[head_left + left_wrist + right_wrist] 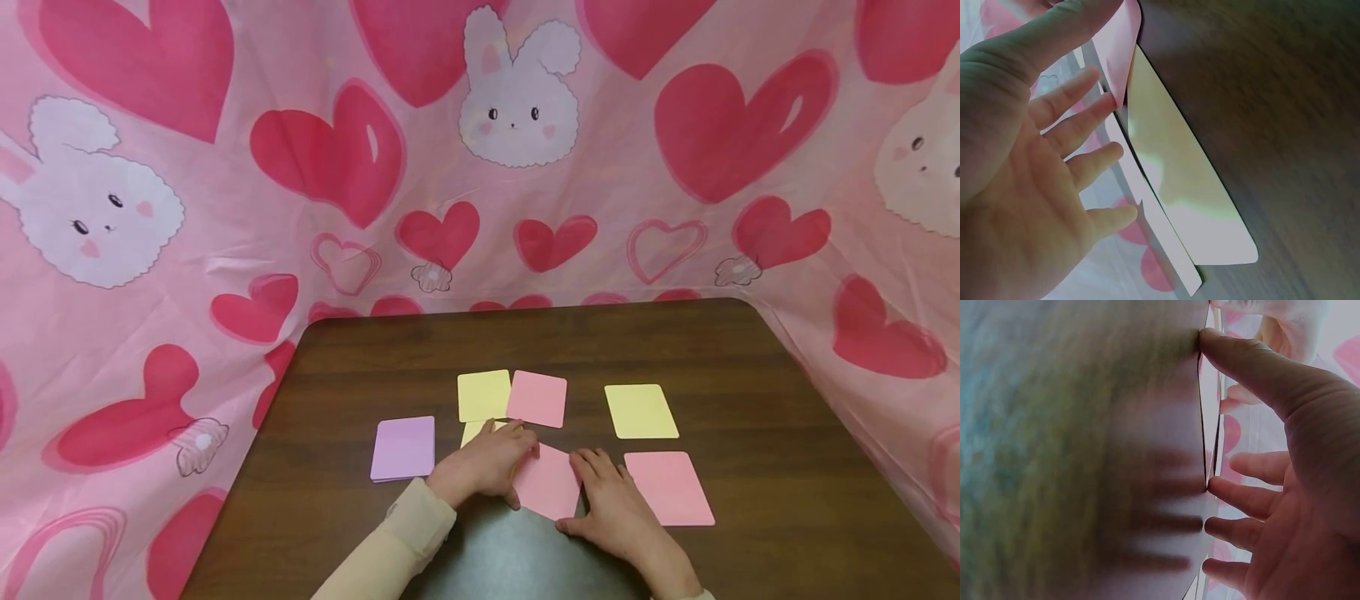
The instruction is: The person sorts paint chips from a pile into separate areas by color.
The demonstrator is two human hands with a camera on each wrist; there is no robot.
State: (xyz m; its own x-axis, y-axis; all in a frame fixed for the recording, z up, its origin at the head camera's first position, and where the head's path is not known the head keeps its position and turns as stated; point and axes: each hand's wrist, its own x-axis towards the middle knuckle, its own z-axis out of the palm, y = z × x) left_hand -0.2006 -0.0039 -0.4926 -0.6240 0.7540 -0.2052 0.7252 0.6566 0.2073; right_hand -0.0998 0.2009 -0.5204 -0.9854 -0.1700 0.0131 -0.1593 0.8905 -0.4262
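Between my two hands, a pink square card [550, 483] with rounded corners lies slightly turned on the wooden table. My left hand [489, 463] touches its left side, with the fingers spread and relaxed. At the right side, the fingertips and thumb of my right hand [617, 508] rest along the card's edge. Under the left fingers a yellow card [472, 430] is partly hidden; the left wrist view shows more of it. Just beyond are another yellow card [482, 396] and a pink card [537, 399], side by side and touching or overlapping at their edges.
A stack of purple cards [403, 448] lies to the left. On the right are a yellow card [642, 412] and, nearer to me, a pink card [670, 489] close beside my right hand. A pink cloth [480, 183] with hearts and rabbits surrounds the table [360, 358].
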